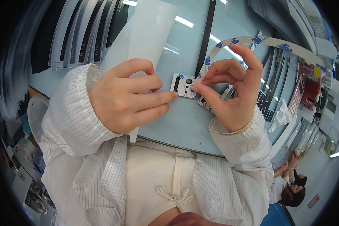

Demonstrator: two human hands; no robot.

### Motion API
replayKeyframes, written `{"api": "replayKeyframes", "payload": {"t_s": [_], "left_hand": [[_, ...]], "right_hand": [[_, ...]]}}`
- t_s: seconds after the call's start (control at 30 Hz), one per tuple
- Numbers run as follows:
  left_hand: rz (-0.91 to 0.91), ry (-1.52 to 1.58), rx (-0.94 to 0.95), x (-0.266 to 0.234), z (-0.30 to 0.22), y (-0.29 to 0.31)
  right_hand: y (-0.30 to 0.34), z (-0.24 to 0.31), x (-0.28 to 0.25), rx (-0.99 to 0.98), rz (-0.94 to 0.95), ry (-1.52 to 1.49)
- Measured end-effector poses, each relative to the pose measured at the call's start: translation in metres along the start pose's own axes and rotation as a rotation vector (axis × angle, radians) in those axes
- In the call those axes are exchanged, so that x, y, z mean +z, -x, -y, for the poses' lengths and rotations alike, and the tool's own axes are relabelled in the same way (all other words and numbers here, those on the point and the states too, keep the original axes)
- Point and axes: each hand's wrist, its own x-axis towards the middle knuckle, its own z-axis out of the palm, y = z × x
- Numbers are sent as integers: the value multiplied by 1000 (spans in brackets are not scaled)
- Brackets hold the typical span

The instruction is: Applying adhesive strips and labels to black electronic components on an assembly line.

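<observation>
On the glass-topped table lies a small flat panel (184,86), white with blue print, black round holes and a dark bar. My left hand (128,96) has its fingers apart, one fingertip pressing the panel's lower left edge. At the panel's right edge, the thumb and index finger of my right hand (233,84) pinch the lower end of a long white strip with blue print (245,40). It arches up and away to the right. A second small piece (204,102), partly under my right hand, lies beside the panel. A long dark strip (206,35) runs away behind the panel.
Clear sheets with black bands (83,34) are stacked at the far left, beside a translucent white sheet (147,30). Dark narrow strips (277,81) and a crumpled white tissue (281,116) lie on the right. Other people (290,188) sit at the lower right.
</observation>
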Motion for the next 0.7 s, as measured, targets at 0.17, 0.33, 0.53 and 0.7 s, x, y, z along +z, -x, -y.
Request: {"api": "replayKeyframes", "payload": {"t_s": [0.17, 0.33, 0.53, 0.7], "left_hand": [[43, 28, -2, -5, 0, -2], [128, 44, 26, -8, 0, -6], [222, 14, -5, -11, -3, -6], [218, 80, -40, -7, -4, -5]], "right_hand": [[0, 2, 1, -7, -1, 25], [3, 2, 2, -37, 7, 43], [5, 11, -1, -109, -40, 403], [3, 8, -1, -76, -84, 374]]}}
